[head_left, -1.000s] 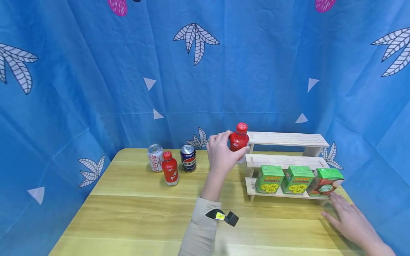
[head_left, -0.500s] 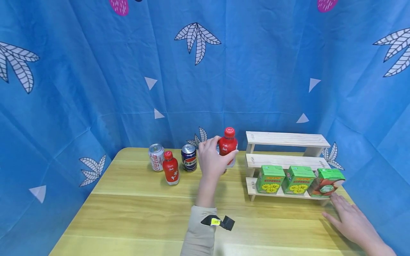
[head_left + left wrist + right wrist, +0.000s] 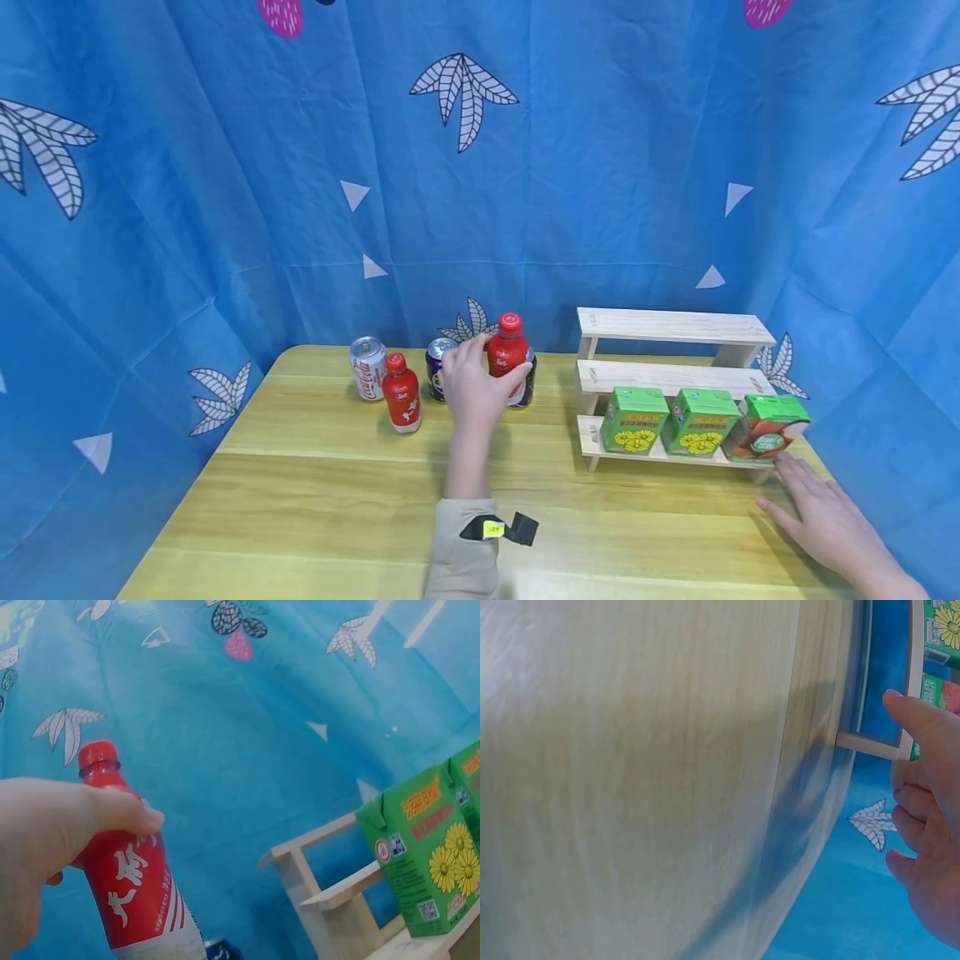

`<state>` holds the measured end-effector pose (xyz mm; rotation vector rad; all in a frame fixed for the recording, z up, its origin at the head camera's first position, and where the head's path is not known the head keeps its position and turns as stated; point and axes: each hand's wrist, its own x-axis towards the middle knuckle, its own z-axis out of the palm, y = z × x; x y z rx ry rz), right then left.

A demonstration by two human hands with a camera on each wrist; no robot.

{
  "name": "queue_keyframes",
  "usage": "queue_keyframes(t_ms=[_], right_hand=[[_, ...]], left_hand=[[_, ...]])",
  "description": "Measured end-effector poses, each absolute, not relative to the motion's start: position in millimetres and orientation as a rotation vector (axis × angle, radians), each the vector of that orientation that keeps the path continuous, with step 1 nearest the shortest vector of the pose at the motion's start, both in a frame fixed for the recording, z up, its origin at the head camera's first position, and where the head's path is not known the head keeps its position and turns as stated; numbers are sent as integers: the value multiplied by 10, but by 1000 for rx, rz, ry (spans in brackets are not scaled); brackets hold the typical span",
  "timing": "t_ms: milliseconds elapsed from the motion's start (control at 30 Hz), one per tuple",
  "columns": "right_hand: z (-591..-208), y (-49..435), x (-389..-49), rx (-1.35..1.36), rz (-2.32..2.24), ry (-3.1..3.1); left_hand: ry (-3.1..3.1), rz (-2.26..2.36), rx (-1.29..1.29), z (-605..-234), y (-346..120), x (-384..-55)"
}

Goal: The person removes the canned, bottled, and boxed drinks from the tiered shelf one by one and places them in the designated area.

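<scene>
My left hand [image 3: 476,387] holds a red-capped drink bottle [image 3: 507,348] upright between thumb and fingers, over the back of the table. In the left wrist view the thumb lies across the red label of the bottle [image 3: 131,881]. Partly hidden behind this bottle is a dark can [image 3: 531,383]. Just left of the hand stands a blue Pepsi can [image 3: 437,367], partly covered by it. My right hand [image 3: 828,521] holds nothing; its fingertips are by the lower right end of the wooden shelf [image 3: 671,377], near a brown and green carton [image 3: 765,429].
Farther left, a second red bottle [image 3: 402,396] stands in front of a white Coca-Cola can [image 3: 367,368]. Two green drink cartons [image 3: 634,421] with yellow flowers share the shelf's bottom tier with the brown one. A blue curtain [image 3: 600,167] hangs behind the wooden table [image 3: 315,517].
My left hand has carried the red bottle leftward and lower, away from the shelf and in front of the dark can. The right hand has stayed in place.
</scene>
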<state>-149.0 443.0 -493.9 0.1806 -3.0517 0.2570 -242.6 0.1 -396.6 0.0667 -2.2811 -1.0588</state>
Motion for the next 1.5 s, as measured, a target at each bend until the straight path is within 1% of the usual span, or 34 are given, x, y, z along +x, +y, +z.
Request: queue_keyframes(t_ms=[300,867,1500], right_hand=[[-4937,4427,-1495,185,256,-3056],[-4926,4428,-1500,163,244,-3072],[-4932,4430,-1503,169,251,-3074]], left_hand=[[-2274,-1034,93,-4136,-126,-2409],[-2256,-1099,154,-4517,-266,-2481],[-2301,-1050,188,-4746,-304,-2548]])
